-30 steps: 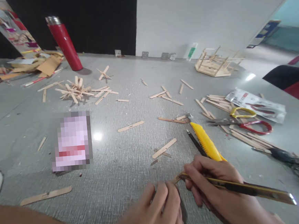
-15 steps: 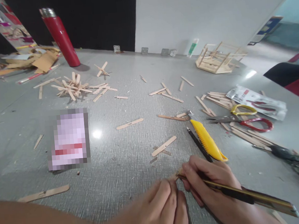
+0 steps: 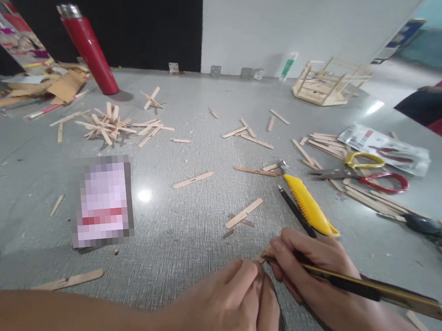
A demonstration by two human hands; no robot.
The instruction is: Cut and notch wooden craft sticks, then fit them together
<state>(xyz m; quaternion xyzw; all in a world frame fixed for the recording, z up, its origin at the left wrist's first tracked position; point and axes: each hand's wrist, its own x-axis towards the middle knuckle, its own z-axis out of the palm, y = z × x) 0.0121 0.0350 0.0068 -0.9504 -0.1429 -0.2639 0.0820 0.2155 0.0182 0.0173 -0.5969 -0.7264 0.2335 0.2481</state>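
Our left hand (image 3: 237, 304), fingers curled, holds a wooden stick (image 3: 259, 259) low over the worktop (image 3: 195, 228), between both hands, its long axis mostly hidden. Our right hand (image 3: 318, 280), closed around a knife (image 3: 392, 295), meets it from the right.

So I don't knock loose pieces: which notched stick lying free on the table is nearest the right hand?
The pale slanting stick left of the black pen-like tool; the other notched sticks lie farther from the right hand.
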